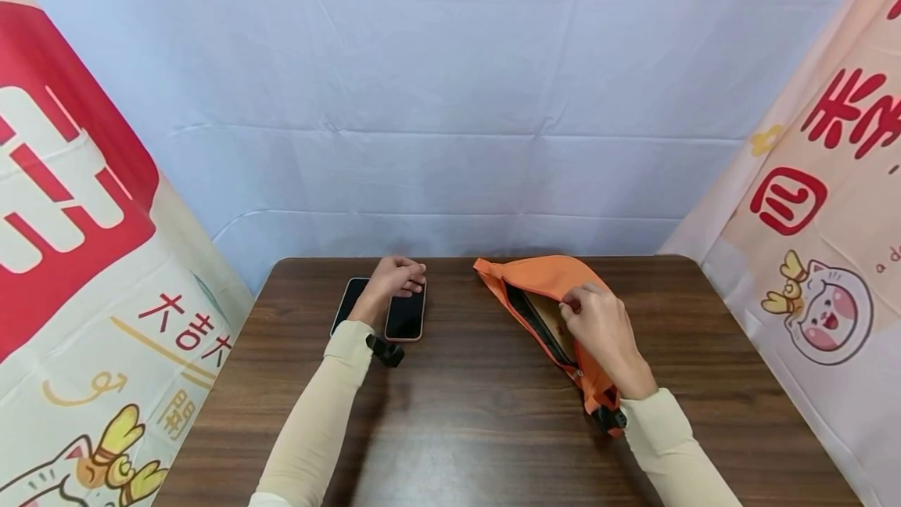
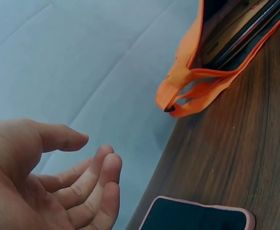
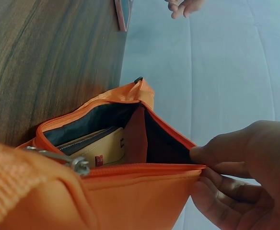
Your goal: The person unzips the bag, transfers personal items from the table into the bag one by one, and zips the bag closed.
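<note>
Along the far edge of a brown counter, head view, a person's left hand hangs above a pink-rimmed phone and a second phone toward the far left corner; the right hand holds an open orange bag toward the far right corner. Left wrist view: the left fingers curve loosely, thumb apart. Right wrist view: the right fingers and thumb pinch the bag's rim; a tan wallet sits inside.
</note>
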{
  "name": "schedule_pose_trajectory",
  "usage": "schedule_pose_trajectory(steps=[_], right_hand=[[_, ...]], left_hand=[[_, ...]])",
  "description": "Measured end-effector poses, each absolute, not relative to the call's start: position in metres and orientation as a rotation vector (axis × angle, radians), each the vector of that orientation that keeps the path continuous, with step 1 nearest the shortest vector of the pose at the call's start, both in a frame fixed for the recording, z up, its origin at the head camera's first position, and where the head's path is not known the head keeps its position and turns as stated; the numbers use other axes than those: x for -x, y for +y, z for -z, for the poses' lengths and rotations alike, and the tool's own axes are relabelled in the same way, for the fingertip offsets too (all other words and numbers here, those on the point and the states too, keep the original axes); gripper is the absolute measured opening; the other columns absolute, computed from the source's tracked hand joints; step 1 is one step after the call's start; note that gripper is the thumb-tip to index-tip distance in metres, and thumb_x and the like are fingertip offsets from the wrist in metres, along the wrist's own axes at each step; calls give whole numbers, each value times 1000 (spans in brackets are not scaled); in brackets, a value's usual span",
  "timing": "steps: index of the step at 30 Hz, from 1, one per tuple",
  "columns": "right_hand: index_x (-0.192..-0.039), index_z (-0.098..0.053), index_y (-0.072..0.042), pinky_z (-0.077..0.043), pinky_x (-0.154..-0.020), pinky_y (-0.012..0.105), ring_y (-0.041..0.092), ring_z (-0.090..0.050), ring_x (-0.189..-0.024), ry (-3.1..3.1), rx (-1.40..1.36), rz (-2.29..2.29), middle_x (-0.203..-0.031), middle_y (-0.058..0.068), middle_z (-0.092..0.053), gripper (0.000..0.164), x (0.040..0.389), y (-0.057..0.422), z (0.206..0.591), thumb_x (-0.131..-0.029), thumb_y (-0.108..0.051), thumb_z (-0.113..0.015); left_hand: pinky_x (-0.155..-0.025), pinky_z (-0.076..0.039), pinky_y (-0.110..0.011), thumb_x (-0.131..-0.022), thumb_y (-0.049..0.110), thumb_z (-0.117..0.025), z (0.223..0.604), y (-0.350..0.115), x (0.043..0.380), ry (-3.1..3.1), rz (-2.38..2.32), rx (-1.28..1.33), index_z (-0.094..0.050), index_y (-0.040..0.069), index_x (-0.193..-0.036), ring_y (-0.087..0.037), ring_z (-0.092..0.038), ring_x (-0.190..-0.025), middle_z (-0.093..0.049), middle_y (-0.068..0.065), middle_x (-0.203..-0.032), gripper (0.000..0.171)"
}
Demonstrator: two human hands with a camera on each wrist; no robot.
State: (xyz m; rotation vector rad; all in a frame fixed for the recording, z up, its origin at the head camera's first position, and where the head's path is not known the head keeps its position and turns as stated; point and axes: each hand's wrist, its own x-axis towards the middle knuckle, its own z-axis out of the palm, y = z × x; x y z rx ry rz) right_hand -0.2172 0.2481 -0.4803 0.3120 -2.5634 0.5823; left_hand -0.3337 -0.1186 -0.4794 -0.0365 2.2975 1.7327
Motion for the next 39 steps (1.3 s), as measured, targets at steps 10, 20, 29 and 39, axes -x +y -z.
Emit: schedule_pose_trajectory(steps=[10, 20, 29, 39], right_hand=[[-87, -79, -2, -60, -63, 48, 26, -67, -69, -2564, -307, -591, -85, 12, -71, 5, 216, 247, 480, -92, 0, -77], [-87, -79, -1, -60, -63, 49, 27, -68, -71, -2558, -315, -592, -85, 13, -71, 5, 215, 248, 478, -91, 1, -77], [-86, -79, -2, -61, -63, 49, 28, -68, -71, -2548, -318, -580, -86, 13, -71, 5, 216, 248, 479, -90, 2, -78], [-86, -79, -1, -61, -64, 50, 29, -69, -71, -2554, -319, -589, -85, 14, -71, 4, 215, 247, 479, -89, 2, -78]], left_hand=[[-101, -59, -54, -108, 25, -65, 482, -125, 328, 2393, -1680, 40, -69, -2, -126, -38, -76, -103, -77, -21, -113, 33], [-99, -58, -52, -105, 29, -69, 486, -130, 328, 2486, -1579, 70, -69, -1, -124, -33, -75, -103, -75, -22, -119, 36], [-87, -59, -48, -104, 31, -69, 493, -132, 326, 2625, -1386, 115, -70, 0, -124, -41, -71, -108, -71, -22, -119, 37], [-75, -48, -38, -101, 36, -72, 499, -132, 325, 2810, -1076, 158, -71, 5, -94, -25, -61, -83, -66, -9, -91, 32]])
